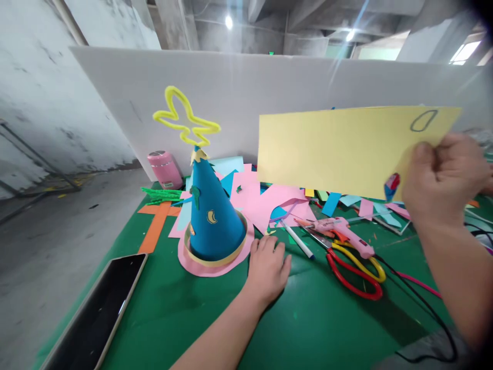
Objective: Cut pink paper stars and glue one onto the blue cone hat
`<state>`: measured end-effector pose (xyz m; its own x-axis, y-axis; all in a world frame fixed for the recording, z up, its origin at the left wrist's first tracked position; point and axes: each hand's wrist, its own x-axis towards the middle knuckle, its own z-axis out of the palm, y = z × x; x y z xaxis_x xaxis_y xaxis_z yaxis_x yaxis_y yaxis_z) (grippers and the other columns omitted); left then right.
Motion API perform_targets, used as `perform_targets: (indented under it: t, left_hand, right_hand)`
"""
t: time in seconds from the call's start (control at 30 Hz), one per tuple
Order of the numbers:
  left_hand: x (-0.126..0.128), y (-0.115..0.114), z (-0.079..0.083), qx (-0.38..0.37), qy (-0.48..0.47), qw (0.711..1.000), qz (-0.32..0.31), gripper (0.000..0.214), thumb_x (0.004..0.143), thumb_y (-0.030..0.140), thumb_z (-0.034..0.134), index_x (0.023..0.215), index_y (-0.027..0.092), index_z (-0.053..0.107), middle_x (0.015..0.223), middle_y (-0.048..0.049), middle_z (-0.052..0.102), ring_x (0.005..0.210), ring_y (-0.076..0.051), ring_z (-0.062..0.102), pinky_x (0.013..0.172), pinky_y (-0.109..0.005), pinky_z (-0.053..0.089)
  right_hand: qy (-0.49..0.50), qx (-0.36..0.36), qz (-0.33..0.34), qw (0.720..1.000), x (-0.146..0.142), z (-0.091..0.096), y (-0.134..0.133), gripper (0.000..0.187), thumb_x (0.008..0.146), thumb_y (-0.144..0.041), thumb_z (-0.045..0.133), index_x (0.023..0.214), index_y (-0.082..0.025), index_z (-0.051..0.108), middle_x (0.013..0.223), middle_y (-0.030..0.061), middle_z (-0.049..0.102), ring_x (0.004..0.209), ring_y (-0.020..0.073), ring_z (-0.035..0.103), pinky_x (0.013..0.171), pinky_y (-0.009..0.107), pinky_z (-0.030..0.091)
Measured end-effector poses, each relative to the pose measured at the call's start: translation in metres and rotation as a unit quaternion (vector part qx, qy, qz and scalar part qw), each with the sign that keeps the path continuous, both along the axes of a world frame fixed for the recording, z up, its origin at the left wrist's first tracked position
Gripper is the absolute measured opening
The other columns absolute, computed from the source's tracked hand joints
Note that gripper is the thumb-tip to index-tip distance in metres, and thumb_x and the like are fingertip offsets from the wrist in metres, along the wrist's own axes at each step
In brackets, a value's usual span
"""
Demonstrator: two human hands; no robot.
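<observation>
My right hand (pixel 442 180) is closed on the right end of a yellow sheet of paper (pixel 323 149), raised above the table. A drawn oval outline marks the sheet's upper right corner. Near my fingers a small red and blue patch shows; I cannot tell whether it lies on the sheet or shows through a hole. My left hand (pixel 268 264) rests on the table, fingers stretched out, beside a blue cone hat (pixel 215 216). The upright hat has a pink brim (pixel 192 266), small paper cutouts and a yellow pipe-cleaner shape (pixel 188 121) on top.
Red and yellow scissors (pixel 358 267), a pink glue gun (pixel 346 234) with a black cord and a white pen (pixel 298 239) lie right of centre. Paper scraps (pixel 246 198) cover the back. A phone (pixel 100 313) is at left, a pink bottle (pixel 165 169) behind. A white board (pixel 231 82) stands across the back.
</observation>
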<state>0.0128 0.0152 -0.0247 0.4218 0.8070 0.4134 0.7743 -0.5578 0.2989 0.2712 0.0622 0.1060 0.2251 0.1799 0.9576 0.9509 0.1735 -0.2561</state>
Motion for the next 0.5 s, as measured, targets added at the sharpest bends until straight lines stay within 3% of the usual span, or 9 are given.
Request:
perform_targets:
  t: [0.07, 0.17, 0.3, 0.4, 0.5]
  left_hand:
    - [0.0, 0.0, 0.0, 0.003, -0.009, 1.0, -0.003, 0.021, 0.081, 0.026, 0.044, 0.091, 0.016, 0.059, 0.099, -0.012, 0.06, 0.098, -0.027, 0.051, 0.084, -0.048, 0.038]
    - [0.0, 0.001, 0.001, 0.007, -0.023, 1.0, -0.009, 0.019, 0.081, 0.026, 0.044, 0.088, 0.016, 0.059, 0.095, -0.0108, 0.061, 0.095, -0.026, 0.052, 0.082, -0.046, 0.039]
    - [-0.002, 0.0, 0.001, 0.009, -0.041, 0.999, -0.014, 0.02, 0.081, 0.025, 0.044, 0.092, 0.016, 0.058, 0.094, -0.0101, 0.061, 0.093, -0.025, 0.052, 0.081, -0.044, 0.04]
    - [-0.003, 0.0, 0.001, 0.01, -0.056, 0.998, -0.015, 0.022, 0.08, 0.024, 0.045, 0.097, 0.016, 0.057, 0.094, -0.0105, 0.061, 0.093, -0.025, 0.052, 0.08, -0.044, 0.04]
    - [-0.004, 0.0, 0.003, 0.0, -0.077, 0.997, -0.031, 0.024, 0.08, 0.023, 0.044, 0.101, 0.016, 0.055, 0.096, -0.011, 0.06, 0.093, -0.024, 0.052, 0.08, -0.043, 0.041]
  right_hand:
    - [0.065, -0.002, 0.036, 0.997, 0.015, -0.008, -0.001, 0.026, 0.08, -0.021, 0.046, 0.096, -0.008, 0.062, 0.075, 0.0099, 0.062, 0.065, 0.0178, 0.058, 0.058, 0.029, 0.043]
    - [0.177, -0.048, 0.06, 0.981, 0.028, -0.025, -0.001, 0.021, 0.073, -0.02, 0.053, 0.088, -0.011, 0.064, 0.068, 0.0043, 0.059, 0.055, 0.0137, 0.052, 0.054, 0.028, 0.041]
    - [0.356, -0.075, 0.117, 0.924, 0.028, -0.05, -0.004, 0.017, 0.064, -0.023, 0.059, 0.08, -0.017, 0.063, 0.066, -0.0001, 0.058, 0.05, 0.0107, 0.049, 0.051, 0.027, 0.042]
    - [0.439, -0.089, 0.15, 0.881, 0.022, -0.066, -0.008, 0.015, 0.059, -0.027, 0.061, 0.071, -0.019, 0.059, 0.058, -0.0029, 0.054, 0.04, 0.0087, 0.044, 0.04, 0.025, 0.039]
    - [0.506, -0.098, 0.176, 0.839, 0.015, -0.077, -0.016, 0.014, 0.054, -0.027, 0.062, 0.065, -0.022, 0.055, 0.06, -0.0013, 0.055, 0.04, 0.0111, 0.048, 0.035, 0.025, 0.037]
